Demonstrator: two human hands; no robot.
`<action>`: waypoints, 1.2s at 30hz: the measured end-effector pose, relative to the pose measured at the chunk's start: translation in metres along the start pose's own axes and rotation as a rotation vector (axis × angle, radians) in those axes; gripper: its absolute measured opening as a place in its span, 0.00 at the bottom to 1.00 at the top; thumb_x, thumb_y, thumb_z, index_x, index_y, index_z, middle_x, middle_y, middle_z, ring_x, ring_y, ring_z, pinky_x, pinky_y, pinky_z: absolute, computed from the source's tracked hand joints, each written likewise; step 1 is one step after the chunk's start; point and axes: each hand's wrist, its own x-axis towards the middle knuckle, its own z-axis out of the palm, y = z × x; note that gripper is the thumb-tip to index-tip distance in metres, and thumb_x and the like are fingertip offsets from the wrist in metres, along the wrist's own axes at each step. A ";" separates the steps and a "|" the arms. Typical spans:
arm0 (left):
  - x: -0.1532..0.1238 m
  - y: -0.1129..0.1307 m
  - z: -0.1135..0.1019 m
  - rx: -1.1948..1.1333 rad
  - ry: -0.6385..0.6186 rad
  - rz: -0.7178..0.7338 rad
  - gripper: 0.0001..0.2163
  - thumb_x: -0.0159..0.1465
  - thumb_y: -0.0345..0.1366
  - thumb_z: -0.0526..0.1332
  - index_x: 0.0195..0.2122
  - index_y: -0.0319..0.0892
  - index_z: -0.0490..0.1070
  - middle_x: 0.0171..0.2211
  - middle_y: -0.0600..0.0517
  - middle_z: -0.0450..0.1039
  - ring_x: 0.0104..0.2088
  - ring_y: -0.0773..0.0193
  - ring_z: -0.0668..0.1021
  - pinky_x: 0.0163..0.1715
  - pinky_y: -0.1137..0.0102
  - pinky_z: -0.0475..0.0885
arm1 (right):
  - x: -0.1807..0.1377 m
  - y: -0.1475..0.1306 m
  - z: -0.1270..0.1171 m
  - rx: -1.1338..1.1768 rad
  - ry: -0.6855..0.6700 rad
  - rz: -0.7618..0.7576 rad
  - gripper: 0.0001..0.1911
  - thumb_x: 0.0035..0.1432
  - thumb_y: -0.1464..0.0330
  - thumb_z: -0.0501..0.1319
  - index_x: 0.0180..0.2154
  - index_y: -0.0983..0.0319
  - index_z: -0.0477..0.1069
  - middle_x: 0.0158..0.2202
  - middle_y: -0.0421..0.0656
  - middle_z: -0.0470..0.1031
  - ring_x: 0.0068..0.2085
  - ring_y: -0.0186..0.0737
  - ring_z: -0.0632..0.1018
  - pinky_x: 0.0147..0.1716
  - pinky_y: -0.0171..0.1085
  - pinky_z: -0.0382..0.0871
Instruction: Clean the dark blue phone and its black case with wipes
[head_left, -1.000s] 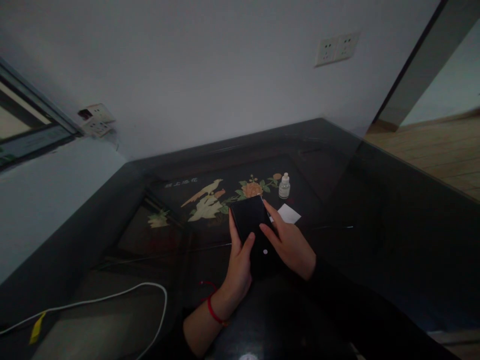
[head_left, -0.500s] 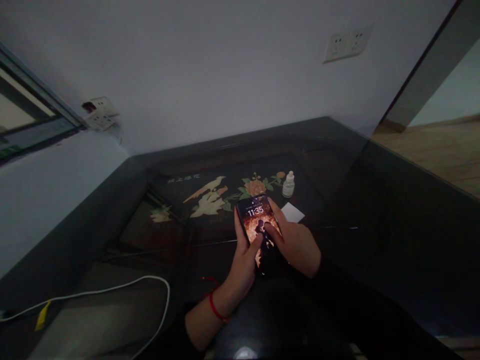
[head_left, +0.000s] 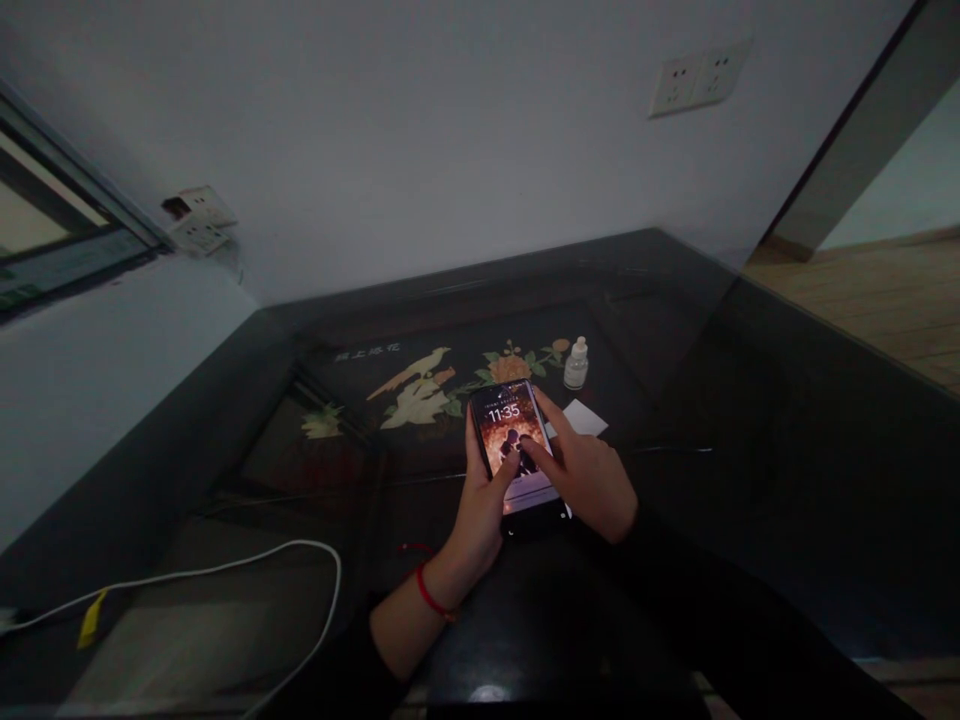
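A smartphone [head_left: 510,425] with a lit lock screen reading 11:35 is held above the dark table [head_left: 712,400]. My left hand [head_left: 480,510], with a red string on its wrist, is shut on the phone's left edge, thumb resting on the screen. My right hand [head_left: 585,470] grips the phone's right edge, and its thumb presses the middle of the screen. Just beyond the phone a small white dropper bottle [head_left: 576,364] stands upright. A white paper slip [head_left: 583,418] lies flat, partly behind my right hand.
The tabletop has a painted bird-and-flower panel [head_left: 420,385] under glass. A white cable [head_left: 225,580] with a yellow tag lies at the near left. Wall sockets [head_left: 694,75] sit on the back wall, more sockets [head_left: 196,222] at left. Wooden floor [head_left: 885,300] shows at right.
The phone screen went from dark to lit. My right thumb has slid up the screen, and a lighter band now shows along the screen's bottom.
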 end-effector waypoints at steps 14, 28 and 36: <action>0.004 0.016 -0.005 -0.114 0.063 0.010 0.40 0.59 0.34 0.64 0.68 0.56 0.44 0.60 0.47 0.66 0.55 0.53 0.74 0.53 0.61 0.70 | 0.003 0.015 0.007 1.078 -0.391 -0.066 0.37 0.60 0.58 0.59 0.66 0.62 0.48 0.44 0.47 0.77 0.43 0.44 0.78 0.45 0.45 0.72; 0.011 0.024 -0.009 -0.152 0.089 0.065 0.37 0.60 0.37 0.64 0.67 0.57 0.47 0.59 0.49 0.68 0.54 0.55 0.74 0.50 0.64 0.71 | 0.006 0.029 -0.002 1.425 -0.799 0.059 0.56 0.53 0.76 0.67 0.68 0.50 0.31 0.45 0.42 0.78 0.44 0.37 0.80 0.46 0.41 0.75; 0.017 0.020 -0.013 -0.213 0.055 0.060 0.33 0.63 0.42 0.61 0.67 0.55 0.48 0.59 0.49 0.67 0.56 0.56 0.72 0.54 0.62 0.67 | 0.003 0.019 -0.002 1.278 -0.676 0.115 0.49 0.57 0.79 0.60 0.68 0.53 0.31 0.33 0.37 0.78 0.35 0.37 0.81 0.45 0.47 0.77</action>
